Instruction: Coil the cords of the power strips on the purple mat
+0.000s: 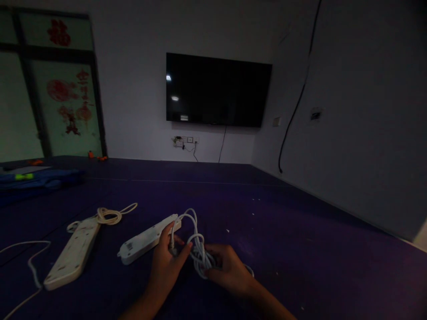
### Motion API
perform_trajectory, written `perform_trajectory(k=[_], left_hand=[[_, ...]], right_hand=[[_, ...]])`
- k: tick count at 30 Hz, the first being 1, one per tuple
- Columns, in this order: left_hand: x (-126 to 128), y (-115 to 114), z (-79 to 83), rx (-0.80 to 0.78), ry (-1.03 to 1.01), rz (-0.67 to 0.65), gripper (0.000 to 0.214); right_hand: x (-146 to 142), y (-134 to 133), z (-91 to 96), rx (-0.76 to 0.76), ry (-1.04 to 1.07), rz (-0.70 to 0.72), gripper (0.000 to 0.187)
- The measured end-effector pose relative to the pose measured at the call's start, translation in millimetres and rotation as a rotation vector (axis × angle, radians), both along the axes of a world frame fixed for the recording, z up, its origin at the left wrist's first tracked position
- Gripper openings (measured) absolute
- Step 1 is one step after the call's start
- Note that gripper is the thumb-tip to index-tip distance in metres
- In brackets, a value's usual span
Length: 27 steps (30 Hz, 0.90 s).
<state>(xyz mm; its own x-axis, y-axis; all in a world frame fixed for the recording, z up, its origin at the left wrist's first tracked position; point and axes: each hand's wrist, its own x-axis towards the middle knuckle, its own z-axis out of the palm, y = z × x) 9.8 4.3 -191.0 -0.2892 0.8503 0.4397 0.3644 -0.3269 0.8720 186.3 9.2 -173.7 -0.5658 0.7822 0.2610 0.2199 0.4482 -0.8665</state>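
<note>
Right hand (230, 269) curled tight round the cord bundle (200, 258), near middle, just right of the power strip (143, 241); left hand (168, 262) half-spread with cord between thumb and fingers — can't tell if it's gripping. Slack could snag or knot if one hand pulls early, and a hard tug might drag the strip. Tightest side is left, by the yellowish strip (73, 253) — most room right, out to the wall (350, 155).

A wide, black, flat-screen television (218, 91) (small bright reflections dot its glass) hangs on a dim, pale grey wall (133, 98), right of a dark-framed glass door (50, 118) bearing red decorations (59, 90).
</note>
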Motion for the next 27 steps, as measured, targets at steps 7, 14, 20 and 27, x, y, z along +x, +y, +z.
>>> perform_trajectory(k=[7, 14, 20, 27], left_hand=[[0, 0, 0.1, 0.017, 0.075, 0.013, 0.069], [4, -6, -4.2, 0.020, 0.094, -0.053, 0.092], [7, -7, -2.1, 0.028, 0.092, -0.072, 0.084], [11, -9, -1.3, 0.041, 0.076, -0.043, 0.076]], right_hand=[[0, 1, -11.0, 0.101, -0.023, -0.136, 0.020], [-7, -4, -12.5, 0.336, -0.163, -0.344, 0.008], [-10, -9, -5.6, 0.434, -0.182, -0.348, 0.009], [-10, -9, -4.8, 0.380, -0.127, -0.280, 0.015]])
